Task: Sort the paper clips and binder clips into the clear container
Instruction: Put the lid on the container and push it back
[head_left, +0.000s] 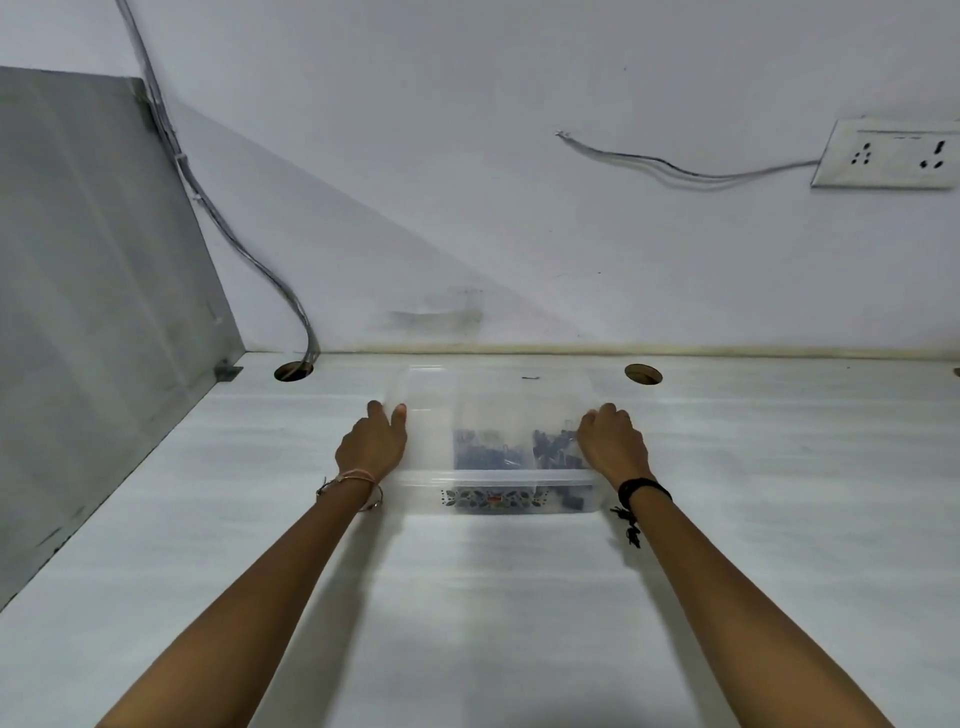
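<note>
Toward the far middle of the white table (727, 545), the clear container (498, 447) rested flat, with a hand pressed against each short side. The left hand (371, 447) lay against the left wall, thumb and forefinger hooked at the far left corner; the right hand (613, 441) was curled over the right rim, fingers bent down onto it. Both hands gripped the container and neither held a clip. Dark binder clips (488, 449) lay heaped inside, in the middle and right portions; the left portion looked empty. Paper clips could not be distinguished through the blurred plastic, nor could it be determined whether a lid was fitted. Probable faults from this position: uneven lifting would tilt the container and slide the heap across any divider, mixing sorted groups; a squeeze on the thin walls could flex them and break the grip; a push toward the far edge could bring the container near the cable hole (643, 373).
</note>
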